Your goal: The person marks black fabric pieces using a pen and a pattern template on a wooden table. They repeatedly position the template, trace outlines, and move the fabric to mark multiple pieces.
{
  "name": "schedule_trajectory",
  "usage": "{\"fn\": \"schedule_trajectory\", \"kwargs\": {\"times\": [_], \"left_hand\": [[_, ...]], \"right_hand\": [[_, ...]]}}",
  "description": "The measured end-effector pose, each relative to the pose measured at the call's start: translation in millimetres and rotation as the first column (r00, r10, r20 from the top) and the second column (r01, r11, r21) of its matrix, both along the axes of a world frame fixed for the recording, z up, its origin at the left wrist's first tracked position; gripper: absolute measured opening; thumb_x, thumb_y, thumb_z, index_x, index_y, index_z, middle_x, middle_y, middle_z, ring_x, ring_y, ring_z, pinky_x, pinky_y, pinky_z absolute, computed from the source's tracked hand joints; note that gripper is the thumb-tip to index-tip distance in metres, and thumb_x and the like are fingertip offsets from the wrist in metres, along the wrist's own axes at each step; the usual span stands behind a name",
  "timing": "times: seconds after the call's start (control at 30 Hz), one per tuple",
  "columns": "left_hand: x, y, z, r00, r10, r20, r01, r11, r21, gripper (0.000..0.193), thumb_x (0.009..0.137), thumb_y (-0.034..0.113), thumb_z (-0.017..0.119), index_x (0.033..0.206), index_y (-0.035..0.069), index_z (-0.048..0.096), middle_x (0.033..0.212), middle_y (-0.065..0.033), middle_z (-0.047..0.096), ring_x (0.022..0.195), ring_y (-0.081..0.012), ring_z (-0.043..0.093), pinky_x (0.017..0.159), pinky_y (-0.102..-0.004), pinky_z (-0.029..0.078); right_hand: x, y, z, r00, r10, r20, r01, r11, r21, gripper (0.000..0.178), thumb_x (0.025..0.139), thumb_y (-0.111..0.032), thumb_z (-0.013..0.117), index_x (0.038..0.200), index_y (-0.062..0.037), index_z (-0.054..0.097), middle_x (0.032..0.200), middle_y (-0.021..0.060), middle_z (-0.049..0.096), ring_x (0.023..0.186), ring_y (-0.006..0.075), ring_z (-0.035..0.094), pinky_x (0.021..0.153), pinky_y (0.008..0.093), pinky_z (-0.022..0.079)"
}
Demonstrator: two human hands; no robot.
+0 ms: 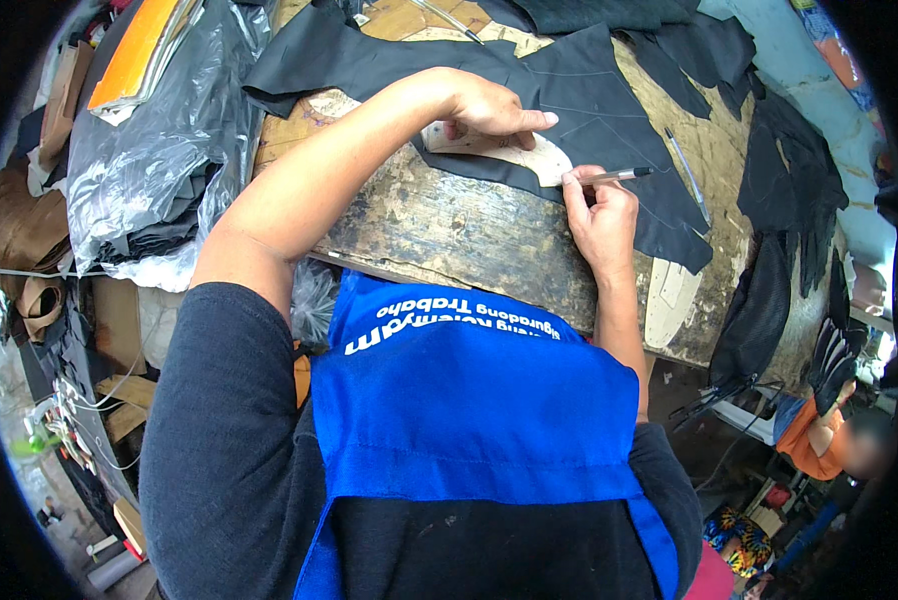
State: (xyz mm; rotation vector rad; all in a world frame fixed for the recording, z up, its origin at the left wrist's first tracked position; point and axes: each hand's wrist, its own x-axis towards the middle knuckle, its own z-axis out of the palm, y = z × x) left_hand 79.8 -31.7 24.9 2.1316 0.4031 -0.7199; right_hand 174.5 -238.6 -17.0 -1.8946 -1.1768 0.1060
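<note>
A pale, curved pattern piece [537, 158] lies on black leather sheet [579, 95] marked with thin light lines. My left hand [484, 105] reaches over the pattern piece from the left, its thumb stretched out and the fingertips bent down onto it, partly hidden by the hand. Beside the piece's right end, my right hand [604, 210] pinches a clear-barrelled pen [614, 177] with a dark end pointing right. The pen's tip is hidden at my fingers, close to the pattern's edge.
Below the leather is a worn wooden table [449, 225]. Another pen [687, 175] lies to the right, a pale pattern piece [672, 300] near the front edge. Black leather scraps [794, 180] hang at right; a plastic-wrapped bundle [159, 150] sits left. Another person [819, 440] is at lower right.
</note>
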Motion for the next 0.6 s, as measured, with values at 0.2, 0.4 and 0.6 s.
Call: {"fn": "schedule_trajectory", "kwargs": {"times": [0.2,0.4,0.6], "left_hand": [[0,17,-3,1.0,0.026,-0.008,-0.027,0.976,-0.215,0.081,0.084,0.074,0.025,0.142,0.018,0.032,0.134,-0.0026,0.05,0.114,-0.022,0.048,0.069,-0.0448,0.055],[6,29,-2,0.992,0.101,-0.082,-0.122,0.934,-0.335,0.08,0.086,0.072,0.028,0.143,0.015,0.031,0.131,-0.0045,0.052,0.111,-0.0186,0.047,0.074,-0.0443,0.053],[13,33,-7,0.989,0.107,-0.099,-0.137,0.909,-0.394,0.077,0.089,0.067,0.027,0.143,0.013,0.029,0.137,-0.0077,0.046,0.125,-0.0244,0.039,0.081,-0.0468,0.05]], "right_hand": [[-2,8,13,0.992,-0.104,0.071,0.104,0.995,0.005,0.012,0.081,-0.011,0.063,0.081,0.0011,0.066,0.067,0.011,0.064,0.057,0.0172,0.062,0.056,0.03,0.049],[-48,70,-6,0.904,0.383,-0.189,-0.382,0.923,0.045,0.014,0.079,-0.015,0.067,0.082,-0.0023,0.067,0.08,0.0125,0.067,0.08,0.0248,0.063,0.079,0.0337,0.048],[-59,103,-7,0.884,0.457,0.098,-0.466,0.88,0.091,0.011,0.076,-0.015,0.065,0.079,-0.0045,0.067,0.076,0.0127,0.066,0.079,0.0297,0.062,0.087,0.041,0.043]]}}
